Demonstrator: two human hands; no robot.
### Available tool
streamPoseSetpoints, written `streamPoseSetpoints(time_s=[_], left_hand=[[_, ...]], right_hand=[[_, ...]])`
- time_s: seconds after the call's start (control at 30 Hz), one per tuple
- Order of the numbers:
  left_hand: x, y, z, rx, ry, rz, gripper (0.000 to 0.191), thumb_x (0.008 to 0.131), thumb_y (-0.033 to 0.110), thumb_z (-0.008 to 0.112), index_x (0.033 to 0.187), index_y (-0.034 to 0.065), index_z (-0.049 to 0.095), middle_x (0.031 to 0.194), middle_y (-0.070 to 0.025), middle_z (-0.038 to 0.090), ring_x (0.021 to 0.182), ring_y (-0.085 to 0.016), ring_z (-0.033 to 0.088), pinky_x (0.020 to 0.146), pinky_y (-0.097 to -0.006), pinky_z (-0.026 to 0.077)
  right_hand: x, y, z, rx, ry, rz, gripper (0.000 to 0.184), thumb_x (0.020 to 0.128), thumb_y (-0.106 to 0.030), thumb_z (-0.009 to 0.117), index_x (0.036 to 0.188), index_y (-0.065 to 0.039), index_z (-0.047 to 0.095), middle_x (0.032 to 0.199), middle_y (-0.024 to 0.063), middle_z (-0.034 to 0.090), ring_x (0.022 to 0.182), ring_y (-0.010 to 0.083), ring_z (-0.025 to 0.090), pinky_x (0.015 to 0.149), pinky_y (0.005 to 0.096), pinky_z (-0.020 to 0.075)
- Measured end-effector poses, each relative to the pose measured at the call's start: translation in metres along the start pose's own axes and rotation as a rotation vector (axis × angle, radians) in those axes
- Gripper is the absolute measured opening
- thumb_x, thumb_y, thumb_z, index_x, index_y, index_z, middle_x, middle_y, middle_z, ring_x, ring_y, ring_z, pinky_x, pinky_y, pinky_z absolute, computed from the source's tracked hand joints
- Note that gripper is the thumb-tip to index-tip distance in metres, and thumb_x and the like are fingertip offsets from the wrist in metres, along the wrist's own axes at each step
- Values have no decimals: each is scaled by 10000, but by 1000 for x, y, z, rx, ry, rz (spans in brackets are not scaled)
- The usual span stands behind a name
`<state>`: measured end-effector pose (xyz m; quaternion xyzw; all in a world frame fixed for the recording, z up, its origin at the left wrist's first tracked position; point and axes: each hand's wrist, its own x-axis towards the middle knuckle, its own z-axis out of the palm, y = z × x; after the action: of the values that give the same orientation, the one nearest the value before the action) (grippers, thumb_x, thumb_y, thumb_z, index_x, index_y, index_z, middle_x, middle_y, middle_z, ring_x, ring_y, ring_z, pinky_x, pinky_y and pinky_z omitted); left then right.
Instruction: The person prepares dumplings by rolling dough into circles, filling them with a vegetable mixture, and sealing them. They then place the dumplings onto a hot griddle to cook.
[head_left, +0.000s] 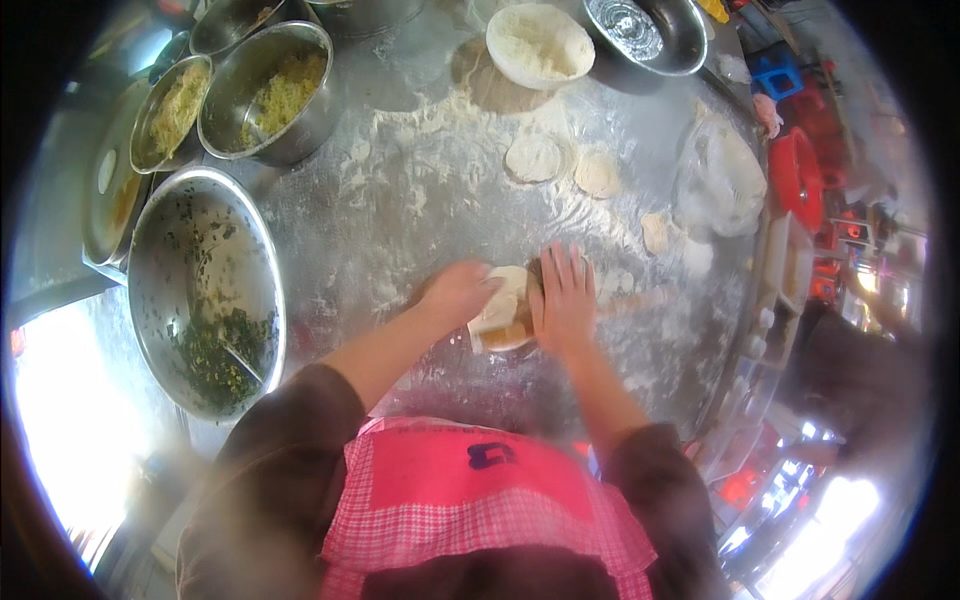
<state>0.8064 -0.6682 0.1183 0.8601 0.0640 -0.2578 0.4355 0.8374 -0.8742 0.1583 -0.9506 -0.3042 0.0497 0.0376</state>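
A flat round of dough (504, 292) lies on the floured metal worktop (360, 247) in front of me. My left hand (459, 291), blurred, has its fingers curled on the dough's left edge. Palm down, my right hand (564, 300) presses on a wooden rolling pin (636, 301) at the dough's right side, fingers stretched forward. Part of the pin is hidden under that hand. Farther out lie two floured dough rounds, one paler (534, 157) and one beside it (598, 175). A smaller dough piece (655, 233) sits to the right.
A large steel bowl (274, 300) with chopped greens stands at left, behind it a steel pot (327, 90) and a smaller bowl (135, 146) of fillings. A white bowl of flour (517, 75) and a steel basin (694, 60) stand at the back. A plastic bag (720, 176) lies right.
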Motion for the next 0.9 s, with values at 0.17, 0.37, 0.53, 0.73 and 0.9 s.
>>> streamPoseSetpoints(time_s=[0.17, 0.37, 0.53, 0.73, 0.9], left_hand=[[-45, -2, 8, -998, 49, -303, 323, 903, 304, 553, 974, 17, 682, 997, -214, 687, 885, -356, 666, 811, -440, 528], [8, 2, 10, 200, -183, 33, 279, 905, 184, 543, 1089, 18, 671, 1029, -129, 695, 936, -234, 673, 822, -410, 523], [-35, -26, 11, -811, 37, -274, 345, 899, 293, 542, 1101, 31, 639, 1091, -188, 676, 988, -335, 656, 869, -442, 510], [-4, 6, 16, 150, -129, -14, 312, 895, 299, 559, 1057, 52, 660, 1058, -195, 683, 967, -365, 655, 843, -456, 517], [20, 6, -8, 93, -16, 47, 318, 923, 319, 598, 976, 16, 680, 931, -173, 705, 839, -332, 678, 730, -447, 524]], right_hand=[[-38, -7, -10, -4, -148, 26, 575, 964, -307, 469, 1460, -28, 384, 1554, 121, 334, 1451, 358, 257, 1185, 513, 207], [7, -3, 3, 71, -53, 30, 574, 944, -319, 490, 1441, -40, 428, 1557, 134, 332, 1454, 345, 265, 1187, 524, 192], [-66, -9, -5, 21, -151, 58, 545, 954, -304, 479, 1427, -36, 438, 1548, 140, 338, 1452, 340, 266, 1187, 513, 196], [34, 12, 42, 33, 70, -16, 589, 973, -299, 476, 1486, -45, 337, 1572, 127, 292, 1475, 327, 214, 1209, 484, 163], [-37, 3, 35, 32, -59, 93, 623, 946, -315, 517, 1493, -70, 349, 1582, 123, 283, 1482, 320, 207, 1209, 489, 159]])
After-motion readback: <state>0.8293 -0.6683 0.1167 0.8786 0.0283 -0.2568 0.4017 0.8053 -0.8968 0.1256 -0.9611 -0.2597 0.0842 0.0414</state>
